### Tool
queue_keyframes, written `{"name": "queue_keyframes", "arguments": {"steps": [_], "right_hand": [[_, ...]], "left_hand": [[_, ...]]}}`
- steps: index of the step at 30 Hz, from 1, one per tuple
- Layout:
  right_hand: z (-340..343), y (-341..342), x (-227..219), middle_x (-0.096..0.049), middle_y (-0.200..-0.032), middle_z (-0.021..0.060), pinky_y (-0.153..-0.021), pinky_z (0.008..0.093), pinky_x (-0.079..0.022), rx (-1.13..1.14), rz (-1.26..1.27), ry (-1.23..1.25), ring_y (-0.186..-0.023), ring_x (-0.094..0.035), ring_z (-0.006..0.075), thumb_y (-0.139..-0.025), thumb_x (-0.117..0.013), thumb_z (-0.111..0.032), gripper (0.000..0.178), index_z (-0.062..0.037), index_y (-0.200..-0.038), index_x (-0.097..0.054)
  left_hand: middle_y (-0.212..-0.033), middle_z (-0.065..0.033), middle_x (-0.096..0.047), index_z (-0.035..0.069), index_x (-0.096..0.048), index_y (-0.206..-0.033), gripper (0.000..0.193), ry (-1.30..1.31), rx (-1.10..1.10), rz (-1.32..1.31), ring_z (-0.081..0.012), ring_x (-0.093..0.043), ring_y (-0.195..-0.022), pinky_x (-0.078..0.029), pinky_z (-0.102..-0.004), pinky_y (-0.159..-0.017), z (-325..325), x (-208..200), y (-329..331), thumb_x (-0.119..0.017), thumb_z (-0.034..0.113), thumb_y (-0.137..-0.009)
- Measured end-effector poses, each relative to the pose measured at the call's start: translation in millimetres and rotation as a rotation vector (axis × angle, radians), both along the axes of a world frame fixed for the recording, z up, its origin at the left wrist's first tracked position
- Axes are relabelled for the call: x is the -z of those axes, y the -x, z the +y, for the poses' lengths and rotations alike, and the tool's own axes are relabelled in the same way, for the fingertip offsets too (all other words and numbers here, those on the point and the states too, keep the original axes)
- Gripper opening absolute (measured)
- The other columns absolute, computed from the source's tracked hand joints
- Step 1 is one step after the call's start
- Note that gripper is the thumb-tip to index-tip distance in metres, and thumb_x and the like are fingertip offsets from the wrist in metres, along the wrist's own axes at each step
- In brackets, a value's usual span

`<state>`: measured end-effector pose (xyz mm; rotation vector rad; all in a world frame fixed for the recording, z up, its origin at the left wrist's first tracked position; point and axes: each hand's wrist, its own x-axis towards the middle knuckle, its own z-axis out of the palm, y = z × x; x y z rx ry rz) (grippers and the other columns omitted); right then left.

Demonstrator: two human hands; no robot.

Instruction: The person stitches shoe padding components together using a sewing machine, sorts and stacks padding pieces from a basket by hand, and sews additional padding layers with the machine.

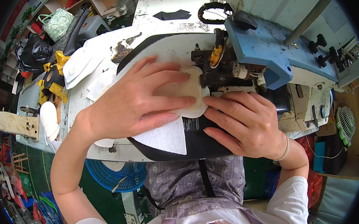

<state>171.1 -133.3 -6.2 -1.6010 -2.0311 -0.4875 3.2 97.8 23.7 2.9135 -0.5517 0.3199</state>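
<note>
A cream, rounded sheet piece with a paler rim (pixel 193 96), like a shoe part, lies flat beside the machine's dark working head (pixel 215 63). My left hand (pixel 138 94) is spread over it, fingers apart, fingertips pressing on its surface and covering its left part. At the piece's right edge, the fingertips of my right hand (pixel 248 119) touch the rim. That hand's fingers are stretched out, its thumb apart on the black board (pixel 198 146). A white pointed piece of cloth (pixel 167 140) lies under my left thumb.
The machine's blue arm (pixel 266 43) overhangs the right side. White cut pieces (pixel 84 62) and a roll with yellow tape (pixel 54 77) lie at the left. A blue basket (pixel 117 176) hangs below the table edge. A green fan (pixel 345 125) stands far right.
</note>
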Motion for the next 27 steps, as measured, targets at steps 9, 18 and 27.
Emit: {"name": "queue_keyframes", "arguments": {"steps": [9,18,27], "right_hand": [[1.0,1.4,-0.4,-0.072,-0.111,0.0052,-0.073,0.0326,-0.053,0.014,-0.01,0.009,-0.095,-0.068,0.0212,-0.076,-0.082,-0.025,0.03,-0.0082,-0.1,-0.073],[-0.1,1.6,-2.9,-0.073,-0.112,0.0067,-0.075,0.0336,-0.055,0.031,-0.004,0.027,-0.095,-0.068,0.0235,-0.074,-0.083,-0.025,0.033,-0.0084,-0.101,-0.074],[0.3,1.9,-4.5,-0.074,-0.112,0.0084,-0.077,0.0344,-0.057,0.035,0.001,0.031,-0.094,-0.069,0.0258,-0.072,-0.085,-0.022,0.036,-0.0073,-0.102,-0.074]], "left_hand": [[-0.145,-0.016,-0.054,0.017,-0.071,-0.131,0.043,0.07,-0.003,-0.007,-0.0421,-0.049,-0.136,-0.038,-0.054,-0.112,3.2,10.3,0.6,-0.068,0.029,-0.09],[-0.146,-0.0165,-0.054,0.02,-0.07,-0.132,0.044,0.016,-0.055,-0.044,-0.0412,-0.048,-0.137,-0.039,-0.0518,-0.112,-2.6,9.7,0.8,-0.069,0.029,-0.089],[-0.144,-0.0188,-0.054,0.02,-0.07,-0.133,0.044,-0.006,-0.131,-0.094,-0.0412,-0.05,-0.133,-0.039,-0.0513,-0.112,-9.5,12.6,0.7,-0.069,0.028,-0.09]]}}
